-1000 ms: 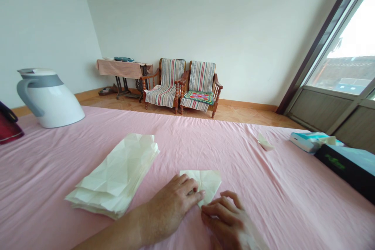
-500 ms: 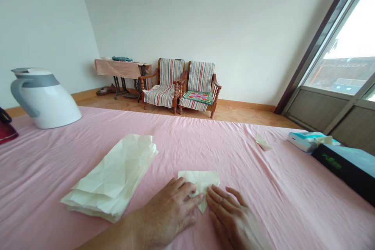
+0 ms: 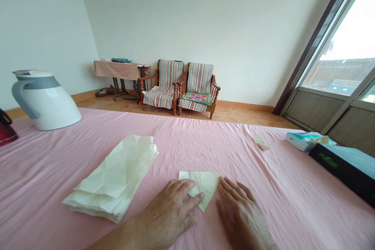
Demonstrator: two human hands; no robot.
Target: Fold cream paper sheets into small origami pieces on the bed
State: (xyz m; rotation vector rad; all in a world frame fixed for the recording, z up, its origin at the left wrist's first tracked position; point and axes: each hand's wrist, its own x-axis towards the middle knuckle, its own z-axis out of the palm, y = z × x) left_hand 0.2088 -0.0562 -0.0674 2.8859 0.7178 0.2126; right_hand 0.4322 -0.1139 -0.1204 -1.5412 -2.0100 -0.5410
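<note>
Pink cloth (image 3: 222,144) bears the paper stack (image 3: 114,175), at nine o'clock from the folded sheet (image 3: 206,186). Left hand (image 3: 172,210), at eight, is half-open, resting on that sheet — right hand (image 3: 241,210), at four, lies nearly flat, gripping nothing. The sheet itself sits between them.

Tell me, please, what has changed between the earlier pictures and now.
The right hand has moved away from the lower tip of the folded paper, up along its right edge to the upper right corner. The left hand still rests on the paper's left part. The paper stack and the white jug stay where they were.
</note>
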